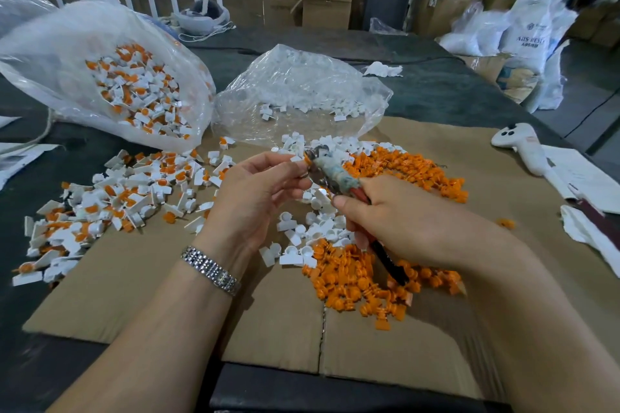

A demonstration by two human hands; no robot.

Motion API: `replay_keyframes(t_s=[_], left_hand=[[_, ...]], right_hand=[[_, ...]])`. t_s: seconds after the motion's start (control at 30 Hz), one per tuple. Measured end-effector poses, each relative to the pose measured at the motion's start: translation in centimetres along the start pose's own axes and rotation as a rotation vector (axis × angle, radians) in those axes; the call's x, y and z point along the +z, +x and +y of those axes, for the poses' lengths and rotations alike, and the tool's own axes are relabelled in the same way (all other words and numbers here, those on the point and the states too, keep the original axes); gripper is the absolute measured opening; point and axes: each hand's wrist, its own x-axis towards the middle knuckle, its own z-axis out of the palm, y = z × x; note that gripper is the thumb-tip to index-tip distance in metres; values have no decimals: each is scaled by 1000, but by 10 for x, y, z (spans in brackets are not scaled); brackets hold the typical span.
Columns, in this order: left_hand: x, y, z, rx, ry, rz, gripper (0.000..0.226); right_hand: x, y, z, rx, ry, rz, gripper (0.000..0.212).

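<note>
Pliers (330, 174) gripped by right hand (396, 221), fingers clenched round red handles. Part (306, 160) pinched in left hand (255, 198), held at plier tip above middle of cardboard (134, 278). Step judged: orange plug being pulled from white cap. Next move: firm squeeze and straight pull needed, then pieces dropped by colour. Orange pile (355, 282) at cardboard's near right, white pile (315, 221) at its centre, unsorted pile (110, 198) at its left edge.

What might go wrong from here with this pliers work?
1. The left hand pinches the small part right at the tip of the pliers held by the right hand; a squeeze could nip its fingers.
2. The part could pop loose into the orange pieces or white pieces lying below.
</note>
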Motion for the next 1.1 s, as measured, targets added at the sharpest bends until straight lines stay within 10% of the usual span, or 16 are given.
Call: replay_keyframes(t_s=[0.63,0.97,1.1], left_hand=[[0,1,0,42,71,39,6],[-28,14,4,298,1032,581,8],[-26,14,2,265,1192,350,9]], right_hand=[[-17,-6,16,52,164,-52,41],[-18,38,64,317,-194,361,44],[-7,46,79,423,-354,440,56]])
